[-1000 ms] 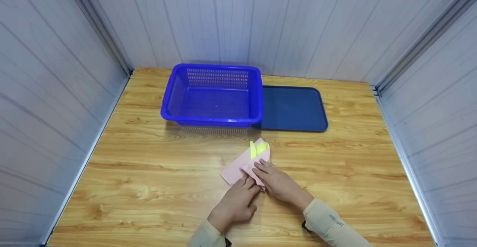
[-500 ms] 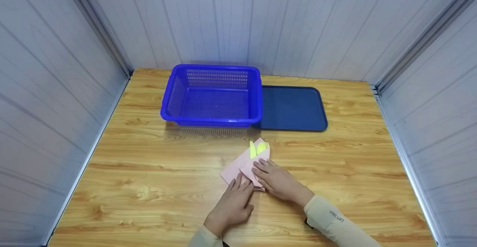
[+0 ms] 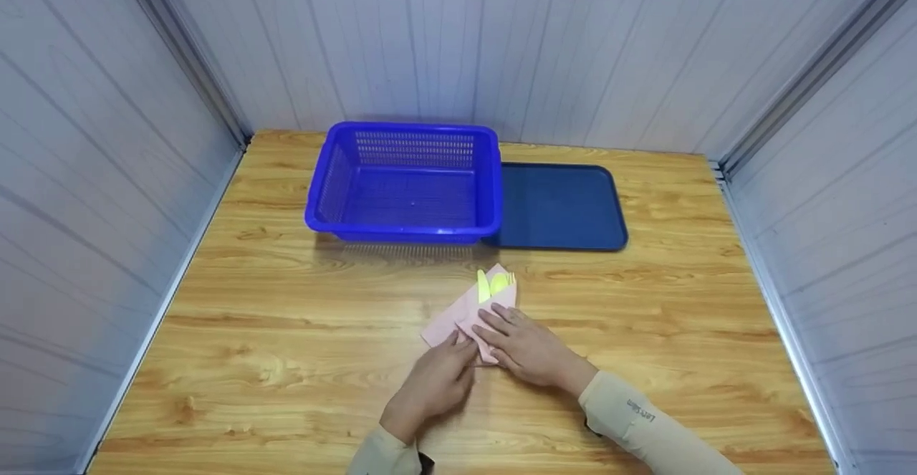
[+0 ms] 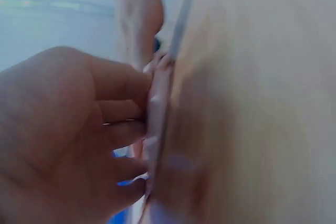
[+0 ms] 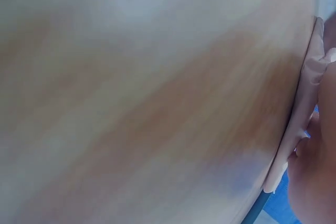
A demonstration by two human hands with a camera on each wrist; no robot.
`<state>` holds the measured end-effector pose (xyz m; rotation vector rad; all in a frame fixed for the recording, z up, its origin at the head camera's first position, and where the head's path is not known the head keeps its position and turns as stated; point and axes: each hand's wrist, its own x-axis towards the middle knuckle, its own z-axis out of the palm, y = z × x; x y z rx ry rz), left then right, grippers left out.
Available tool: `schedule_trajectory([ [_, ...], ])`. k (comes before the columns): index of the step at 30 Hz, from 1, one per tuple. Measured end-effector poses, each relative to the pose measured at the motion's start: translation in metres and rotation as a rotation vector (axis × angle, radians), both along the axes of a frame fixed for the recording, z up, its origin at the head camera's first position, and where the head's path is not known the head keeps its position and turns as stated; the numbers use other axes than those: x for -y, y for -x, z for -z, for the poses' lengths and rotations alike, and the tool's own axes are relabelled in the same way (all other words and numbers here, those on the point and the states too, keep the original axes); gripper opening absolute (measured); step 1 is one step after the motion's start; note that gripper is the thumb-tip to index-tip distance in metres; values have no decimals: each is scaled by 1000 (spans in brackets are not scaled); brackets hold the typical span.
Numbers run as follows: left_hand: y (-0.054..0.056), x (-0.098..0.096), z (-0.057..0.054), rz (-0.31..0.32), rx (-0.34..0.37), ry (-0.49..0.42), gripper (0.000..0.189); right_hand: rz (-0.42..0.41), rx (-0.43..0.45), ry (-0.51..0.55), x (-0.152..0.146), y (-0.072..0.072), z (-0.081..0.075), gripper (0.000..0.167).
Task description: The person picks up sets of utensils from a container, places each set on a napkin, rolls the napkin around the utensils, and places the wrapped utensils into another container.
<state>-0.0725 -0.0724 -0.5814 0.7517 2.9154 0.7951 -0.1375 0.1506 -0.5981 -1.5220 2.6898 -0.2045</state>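
A folded pink napkin (image 3: 448, 322) lies aslant on the wooden table, partly under both hands. Out of its upper end show the heads of a yellow knife (image 3: 483, 286), a yellow spoon (image 3: 498, 284) and a yellow fork (image 3: 511, 279); the napkin covers the rest of them. My left hand (image 3: 433, 382) pinches the napkin's lower edge with bent fingers. In the left wrist view its thumb and fingertips (image 4: 139, 129) meet at the pink layers. My right hand (image 3: 526, 346) lies over the napkin's right side, fingers extended, pressing it down.
Behind the napkin stands a blue perforated plastic basket (image 3: 412, 231). A dark blue tray (image 3: 566, 206) lies to its right, its left end hidden by the basket. Pale panel walls enclose the table (image 3: 286, 389) at the back and sides.
My left hand's fingers have bent and its thumb has drawn in toward the napkin's lower edge. The loose flap has shifted slightly left. My right hand stays on the napkin.
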Motion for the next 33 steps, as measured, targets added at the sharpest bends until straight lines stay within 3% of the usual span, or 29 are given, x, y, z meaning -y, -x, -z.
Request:
schedule_trajectory([
  [3,10,6,-2,-197,-130,-59,17,5,4,-21,-1,1,1,50],
  [5,15,11,-4,-343,-128,-58,19,9,11,-30,0,1,1,50],
  [8,20,15,-6,-509,-11,-57,34,14,16,-36,0,1,2,50],
  [11,24,17,-8,-600,118,-122,37,18,13,-32,1,1,2,51],
  [16,28,19,-7,-626,239,-160,30,24,24,-13,0,1,3,51],
  [21,27,21,-3,-656,242,-224,22,15,36,-5,1,0,4,51],
  [28,28,10,-11,-608,238,-588,14,19,42,-6,0,1,4,51],
  [31,28,-1,-14,-602,323,-767,12,11,52,3,0,1,4,51],
  [33,28,-9,-15,-629,388,-883,11,9,51,17,0,1,4,50],
])
